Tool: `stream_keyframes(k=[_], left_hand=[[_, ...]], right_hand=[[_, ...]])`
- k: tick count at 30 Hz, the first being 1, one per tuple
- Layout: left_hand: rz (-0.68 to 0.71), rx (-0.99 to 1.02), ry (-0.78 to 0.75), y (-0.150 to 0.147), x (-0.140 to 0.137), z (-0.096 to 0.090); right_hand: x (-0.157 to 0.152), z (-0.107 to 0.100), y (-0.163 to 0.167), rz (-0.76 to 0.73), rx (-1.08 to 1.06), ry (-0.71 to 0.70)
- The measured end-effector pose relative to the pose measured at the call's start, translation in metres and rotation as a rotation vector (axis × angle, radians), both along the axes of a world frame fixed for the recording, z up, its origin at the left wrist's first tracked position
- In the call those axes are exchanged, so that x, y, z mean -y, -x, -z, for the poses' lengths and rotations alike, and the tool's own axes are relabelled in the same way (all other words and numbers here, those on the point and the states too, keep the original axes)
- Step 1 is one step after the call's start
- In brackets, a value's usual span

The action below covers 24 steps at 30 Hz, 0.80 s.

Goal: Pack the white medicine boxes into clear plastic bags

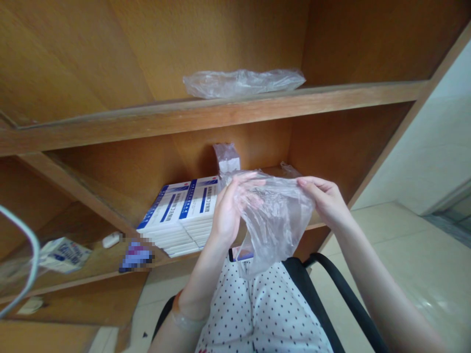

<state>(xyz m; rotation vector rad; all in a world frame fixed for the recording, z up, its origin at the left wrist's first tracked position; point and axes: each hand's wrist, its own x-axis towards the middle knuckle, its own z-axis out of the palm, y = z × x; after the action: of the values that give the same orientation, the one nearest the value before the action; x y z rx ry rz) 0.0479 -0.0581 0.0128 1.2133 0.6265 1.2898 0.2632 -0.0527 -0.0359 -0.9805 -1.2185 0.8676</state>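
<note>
A thin clear plastic bag (pixel 277 215) hangs crumpled between my two hands, above my lap. My left hand (pixel 231 208) is at the bag's left side, its fingers stretched out and spread, seen through the film. Whether they are inside the bag or behind it I cannot tell. At the upper right edge of the bag, my right hand (pixel 322 196) pinches the film between thumb and fingers. Just left of my left hand, stacked white and blue boxes (pixel 180 211) sit on the lower shelf.
Another clear plastic bag (pixel 243 83) lies on the upper wooden shelf (pixel 235 112). A small plastic-wrapped white pack (pixel 227 158) stands behind the boxes. At lower left are a carton (pixel 65 255), a white case (pixel 111 239) and a pale cable (pixel 31 245). A chair armrest (pixel 346 289) is at right.
</note>
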Motion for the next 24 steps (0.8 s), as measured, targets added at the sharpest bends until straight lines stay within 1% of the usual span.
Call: stream_keyframes(k=[2,5,7,10,13,16,21,24], left_hand=[[-0.027,-0.018,-0.004,0.001,-0.002,-0.001],[-0.069,-0.034,-0.018,0.001,-0.005,-0.003],[-0.091,-0.029,-0.027,0.000,-0.005,-0.003],[-0.128,-0.008,-0.038,-0.003,-0.006,-0.003],[-0.150,0.012,-0.041,-0.004,-0.006,-0.003],[-0.165,0.023,-0.043,-0.003,-0.007,-0.005],[-0.226,0.043,-0.047,0.001,-0.006,-0.007],[-0.257,0.085,-0.053,0.005,-0.008,-0.008]], right_hand=[[0.000,-0.003,-0.004,0.079,0.017,-0.028],[0.002,-0.011,-0.009,0.130,0.103,-0.086],[0.005,-0.018,-0.013,0.162,0.183,-0.162],[0.009,-0.027,-0.018,0.224,0.363,-0.321],[0.011,-0.030,-0.023,0.226,0.545,-0.420],[0.010,-0.027,-0.027,0.197,0.688,-0.412],[0.003,-0.017,-0.036,0.182,0.889,-0.270],[0.001,-0.012,-0.042,0.197,0.943,-0.218]])
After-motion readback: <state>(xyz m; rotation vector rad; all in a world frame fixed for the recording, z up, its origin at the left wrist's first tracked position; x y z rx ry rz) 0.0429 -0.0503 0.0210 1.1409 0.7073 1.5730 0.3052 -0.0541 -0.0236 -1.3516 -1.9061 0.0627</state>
